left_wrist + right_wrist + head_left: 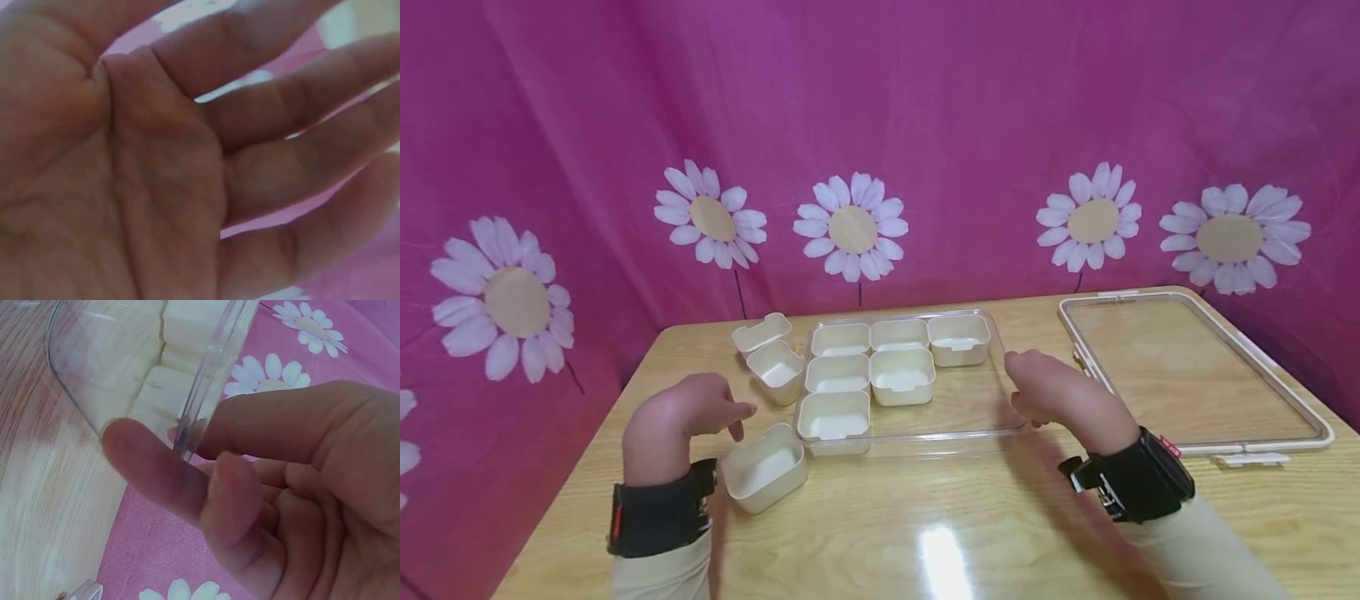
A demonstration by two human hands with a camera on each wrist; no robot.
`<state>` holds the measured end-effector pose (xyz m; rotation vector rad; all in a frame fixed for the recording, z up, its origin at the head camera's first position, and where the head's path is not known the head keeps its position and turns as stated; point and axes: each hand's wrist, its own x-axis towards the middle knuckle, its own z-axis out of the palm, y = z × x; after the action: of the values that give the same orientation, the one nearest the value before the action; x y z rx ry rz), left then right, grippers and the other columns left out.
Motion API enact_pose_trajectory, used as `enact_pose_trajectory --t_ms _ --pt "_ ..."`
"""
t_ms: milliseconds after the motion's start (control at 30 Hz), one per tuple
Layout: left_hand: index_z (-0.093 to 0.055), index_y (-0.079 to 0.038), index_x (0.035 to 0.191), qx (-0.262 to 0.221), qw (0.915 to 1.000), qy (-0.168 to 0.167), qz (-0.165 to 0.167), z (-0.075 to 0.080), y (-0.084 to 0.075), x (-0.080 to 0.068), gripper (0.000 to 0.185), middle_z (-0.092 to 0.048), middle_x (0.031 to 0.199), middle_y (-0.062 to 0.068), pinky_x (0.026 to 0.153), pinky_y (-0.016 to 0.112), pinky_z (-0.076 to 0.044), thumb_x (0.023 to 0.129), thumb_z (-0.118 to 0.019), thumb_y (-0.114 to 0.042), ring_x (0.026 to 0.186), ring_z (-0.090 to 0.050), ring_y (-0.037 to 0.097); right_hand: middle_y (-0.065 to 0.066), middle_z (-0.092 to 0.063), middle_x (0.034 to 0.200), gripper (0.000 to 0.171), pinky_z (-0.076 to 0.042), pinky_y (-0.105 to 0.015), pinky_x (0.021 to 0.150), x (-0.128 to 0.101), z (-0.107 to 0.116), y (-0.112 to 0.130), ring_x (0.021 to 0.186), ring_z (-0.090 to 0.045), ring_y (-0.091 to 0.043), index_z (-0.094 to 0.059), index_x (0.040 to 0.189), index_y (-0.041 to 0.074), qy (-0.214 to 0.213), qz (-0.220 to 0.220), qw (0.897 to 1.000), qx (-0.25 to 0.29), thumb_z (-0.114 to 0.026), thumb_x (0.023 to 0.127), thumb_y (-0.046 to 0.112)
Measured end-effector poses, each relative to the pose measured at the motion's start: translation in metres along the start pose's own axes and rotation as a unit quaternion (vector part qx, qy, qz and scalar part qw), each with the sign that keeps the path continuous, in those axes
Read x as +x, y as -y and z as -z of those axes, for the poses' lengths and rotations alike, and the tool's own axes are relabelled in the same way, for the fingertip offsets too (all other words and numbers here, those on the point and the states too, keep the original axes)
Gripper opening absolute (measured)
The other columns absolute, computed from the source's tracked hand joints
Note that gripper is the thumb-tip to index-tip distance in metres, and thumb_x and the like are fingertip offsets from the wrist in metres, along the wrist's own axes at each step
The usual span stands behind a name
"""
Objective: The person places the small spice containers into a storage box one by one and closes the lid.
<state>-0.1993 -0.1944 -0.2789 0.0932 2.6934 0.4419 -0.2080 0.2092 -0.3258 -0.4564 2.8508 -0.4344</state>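
A clear plastic box [970,408] stands mid-table with several cream bins [902,377] in rows toward its left and back. My right hand [1056,392] pinches the box's right wall; in the right wrist view, the thumb and an index finger [147,459] lie on opposite sides of the clear wall. My left hand [688,412] hovers left of the box, its fingers loosely extended and nothing in its palm [156,175]. Closest to that hand is a loose cream bin [765,471], standing just outside the box's front left corner.
Two more loose bins, a small one [762,333] and a nearer one [777,371], sit beside the box's back left side. A clear lid with a white frame [1198,367] lies at the right. Behind the table [850,533] hangs a pink cloth [970,125] with daisies.
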Motion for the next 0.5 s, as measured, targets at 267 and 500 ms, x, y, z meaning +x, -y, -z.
enact_pose_trajectory --t_ms 267,500 --pt "-0.071 -0.003 0.089 -0.077 0.9941 0.068 0.033 -0.017 0.015 0.020 0.029 -0.064 0.084 0.008 0.071 0.033 -0.050 0.100 -0.061 -0.028 0.078 -0.058 0.023 -0.011 -0.057 0.072 0.009 -0.045 -0.031 0.054 -0.001 -0.002 -0.003 0.054 -0.060 -0.018 -0.052 0.093 -0.004 -0.009 0.006 1.000 0.000 -0.057 0.085 -0.006" --pt "-0.069 -0.001 0.092 -0.107 0.9908 0.059 0.060 -0.019 0.021 0.019 0.032 -0.061 0.078 0.011 0.059 0.027 -0.045 0.099 -0.061 -0.032 0.067 -0.054 0.023 -0.010 -0.057 0.070 0.011 -0.044 -0.030 0.053 0.001 -0.002 -0.002 0.053 -0.058 -0.019 -0.053 0.095 -0.006 -0.004 0.007 1.000 -0.002 -0.057 0.085 -0.006"
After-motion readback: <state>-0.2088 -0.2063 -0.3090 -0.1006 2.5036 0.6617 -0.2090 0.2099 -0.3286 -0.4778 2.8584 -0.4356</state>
